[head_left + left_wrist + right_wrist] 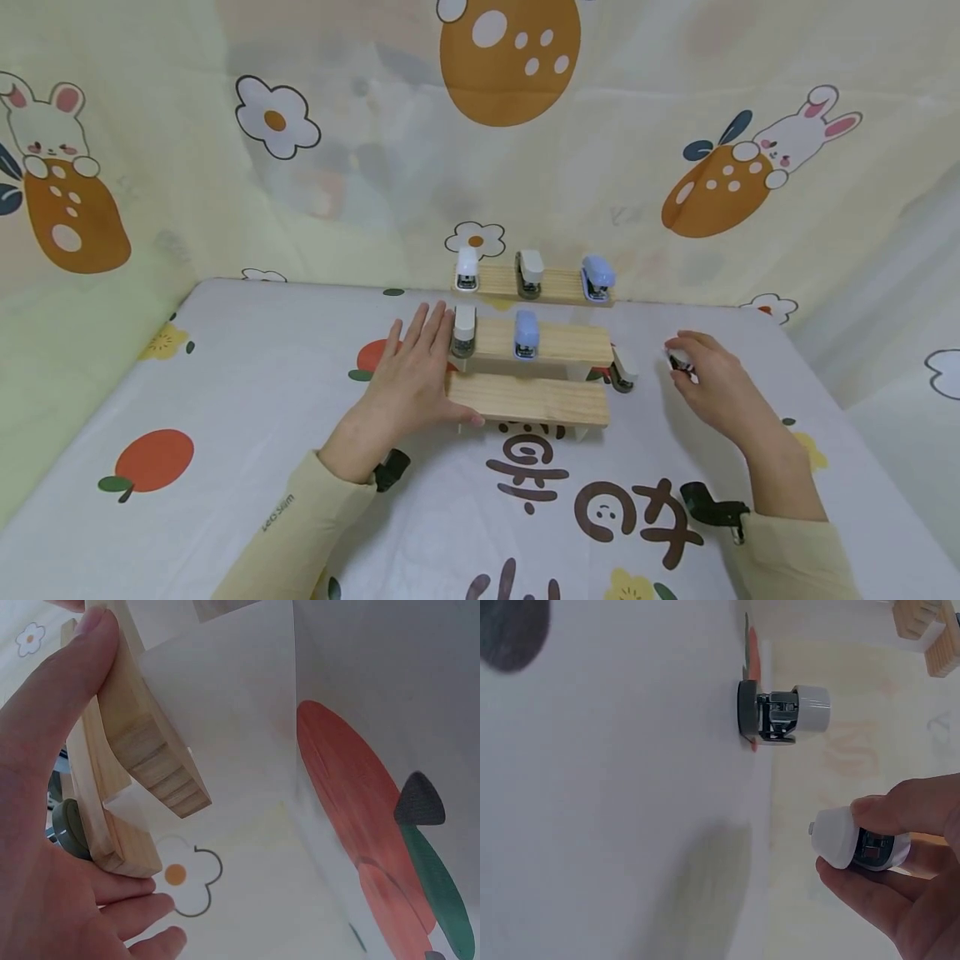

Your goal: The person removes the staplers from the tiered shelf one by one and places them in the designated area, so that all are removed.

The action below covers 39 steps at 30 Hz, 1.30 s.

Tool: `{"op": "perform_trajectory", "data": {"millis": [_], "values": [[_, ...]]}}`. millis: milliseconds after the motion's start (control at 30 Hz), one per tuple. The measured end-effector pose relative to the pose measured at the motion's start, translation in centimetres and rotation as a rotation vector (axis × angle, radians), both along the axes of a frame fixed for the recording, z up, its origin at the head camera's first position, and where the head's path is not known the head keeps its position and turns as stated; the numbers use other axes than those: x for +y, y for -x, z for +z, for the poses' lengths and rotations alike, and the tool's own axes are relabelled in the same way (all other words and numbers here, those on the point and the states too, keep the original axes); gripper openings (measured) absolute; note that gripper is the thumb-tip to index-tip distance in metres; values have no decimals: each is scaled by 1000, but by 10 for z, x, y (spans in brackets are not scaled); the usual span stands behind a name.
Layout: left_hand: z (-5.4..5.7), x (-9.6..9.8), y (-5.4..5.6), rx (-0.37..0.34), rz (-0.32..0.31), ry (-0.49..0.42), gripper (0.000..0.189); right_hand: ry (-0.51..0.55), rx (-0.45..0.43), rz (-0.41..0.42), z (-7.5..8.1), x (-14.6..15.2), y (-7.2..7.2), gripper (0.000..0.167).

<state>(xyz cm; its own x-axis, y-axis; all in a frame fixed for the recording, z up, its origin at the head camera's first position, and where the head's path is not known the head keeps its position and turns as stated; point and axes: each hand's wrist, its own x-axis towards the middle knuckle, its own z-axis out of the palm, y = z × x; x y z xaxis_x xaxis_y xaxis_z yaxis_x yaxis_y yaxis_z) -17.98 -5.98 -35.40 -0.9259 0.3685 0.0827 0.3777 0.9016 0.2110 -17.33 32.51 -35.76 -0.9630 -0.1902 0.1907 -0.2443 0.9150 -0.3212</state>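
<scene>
In the head view my right hand (723, 387) holds a small white stapler (679, 361) above the table, right of the stepped wooden rack. The right wrist view shows thumb and fingers pinching that white stapler (836, 838). My left hand (408, 383) lies against the rack's left end, fingers straight and thumb on the front plank (532, 400). On the middle plank (570, 342) stand a white-and-grey stapler (464, 331) and a blue stapler (527, 335). Another grey-and-white stapler (622, 369) stands on the table by the rack's right side.
The back plank (495, 279) bears a white stapler (467, 268), a grey one (529, 273) and a blue one (597, 277). Behind it hangs a printed curtain (375, 200). A patterned cloth (277, 417) covers the table.
</scene>
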Motion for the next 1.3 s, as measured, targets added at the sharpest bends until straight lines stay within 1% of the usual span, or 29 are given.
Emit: {"op": "perform_trajectory", "data": {"millis": [300,500,700,1100,1300], "values": [[0,-1,0,-4,0,-4,143,-10,-68,2,-8,2,4,36],[1,-1,-1,0,-3,-15,142,7,-114,-4,-11,3,6,39],[1,0,0,-2,-3,-11,142,1,-163,-4,-14,5,8,41],[3,-1,-1,6,-10,-4,142,-70,-218,-23,-17,6,11,43],[1,-1,0,-2,-8,2,142,-88,-283,-41,-19,4,12,46]]}}
